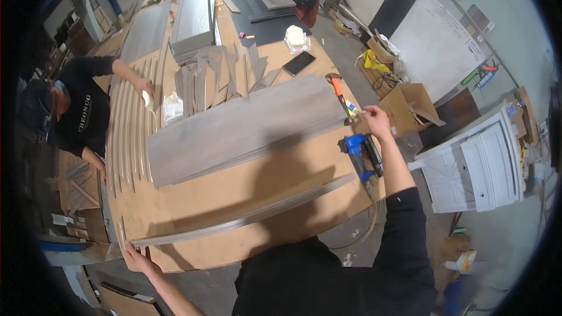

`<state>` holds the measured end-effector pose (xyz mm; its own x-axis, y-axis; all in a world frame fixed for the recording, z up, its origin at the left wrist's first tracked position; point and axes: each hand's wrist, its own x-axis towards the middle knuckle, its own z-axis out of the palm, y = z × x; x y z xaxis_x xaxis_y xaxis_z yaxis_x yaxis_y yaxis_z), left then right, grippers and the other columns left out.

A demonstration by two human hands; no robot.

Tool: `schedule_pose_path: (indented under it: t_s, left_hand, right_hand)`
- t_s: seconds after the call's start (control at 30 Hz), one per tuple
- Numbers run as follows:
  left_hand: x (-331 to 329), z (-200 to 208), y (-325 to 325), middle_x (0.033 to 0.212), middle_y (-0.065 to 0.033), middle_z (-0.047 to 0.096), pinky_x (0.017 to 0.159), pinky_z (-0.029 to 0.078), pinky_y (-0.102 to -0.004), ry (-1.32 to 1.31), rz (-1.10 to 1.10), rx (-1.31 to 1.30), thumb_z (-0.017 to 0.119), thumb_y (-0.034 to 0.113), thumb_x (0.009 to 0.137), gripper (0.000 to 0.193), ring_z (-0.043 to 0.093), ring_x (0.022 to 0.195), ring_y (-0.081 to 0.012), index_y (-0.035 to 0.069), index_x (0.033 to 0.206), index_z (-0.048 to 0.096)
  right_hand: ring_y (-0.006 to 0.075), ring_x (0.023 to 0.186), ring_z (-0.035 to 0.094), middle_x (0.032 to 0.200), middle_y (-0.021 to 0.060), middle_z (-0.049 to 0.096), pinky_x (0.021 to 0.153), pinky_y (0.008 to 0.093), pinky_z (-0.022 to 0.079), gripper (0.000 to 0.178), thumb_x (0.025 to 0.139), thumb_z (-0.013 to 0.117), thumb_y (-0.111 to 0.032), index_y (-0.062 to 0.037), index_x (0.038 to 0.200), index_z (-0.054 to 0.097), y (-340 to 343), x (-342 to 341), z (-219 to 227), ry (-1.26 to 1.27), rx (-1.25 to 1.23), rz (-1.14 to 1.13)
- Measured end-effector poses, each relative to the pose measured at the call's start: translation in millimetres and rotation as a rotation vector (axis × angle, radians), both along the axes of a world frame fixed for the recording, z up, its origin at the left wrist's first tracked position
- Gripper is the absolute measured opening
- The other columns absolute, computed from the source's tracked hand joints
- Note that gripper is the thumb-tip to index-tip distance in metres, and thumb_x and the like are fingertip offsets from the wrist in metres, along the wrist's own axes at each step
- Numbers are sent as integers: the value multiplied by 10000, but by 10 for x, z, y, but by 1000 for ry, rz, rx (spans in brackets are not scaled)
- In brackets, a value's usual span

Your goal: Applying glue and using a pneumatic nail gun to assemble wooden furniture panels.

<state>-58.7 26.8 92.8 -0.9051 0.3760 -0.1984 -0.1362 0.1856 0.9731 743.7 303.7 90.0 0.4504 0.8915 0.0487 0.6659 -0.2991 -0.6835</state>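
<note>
At the table's near left corner, my left hand (139, 259) has its fingers closed on the end of a narrow wooden strip (122, 235). A stack of long narrow strips (252, 215) lies along the near edge, its left end beside that hand. My right hand (377, 122) is at the right edge with its fingertips pinched together; what they hold, if anything, is too small to make out. Nearest to it are a hammer with an orange handle (338, 89), a small packet (351, 107) and a blue nail gun (357, 151) with a hose.
Wide grey-brown boards (246, 126) lie stacked mid-table. To the left, a co-worker's hand (144, 86) holds a white bottle over several parallel strips (130, 134). Offcuts (225, 73) and a phone (298, 63) lie beyond. A cardboard box (407, 108) and white cabinet (477, 167) stand right.
</note>
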Motion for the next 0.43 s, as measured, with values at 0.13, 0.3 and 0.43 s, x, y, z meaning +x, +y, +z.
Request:
schedule_pose_path:
  t_s: [0.13,0.3,0.43]
  left_hand:
    - [-15,-29,-27,1536,-110,464,1078,453,-493,47,70,19,563,458,1030,595,426,1435,-316,101,1499,481]
    - [-9,-19,-99,1542,-109,452,1098,437,-510,19,51,-6,569,483,1003,622,413,1442,-310,143,1512,461]
    - [-51,-1,-125,1588,-98,398,1155,355,-568,12,12,-42,566,534,980,678,336,1500,-304,194,1547,417]
  right_hand:
    - [188,932,708,1005,120,744,855,325,539,411,899,705,-341,-54,1193,711,619,39,-523,-10,-124,-33]
    - [300,1083,718,1182,224,720,941,401,532,480,889,639,-358,-83,1283,641,828,-183,-384,42,-396,-46]
    - [321,1184,681,1254,241,694,1022,404,496,550,886,617,-392,-87,1343,611,921,-192,-314,85,-420,-21]
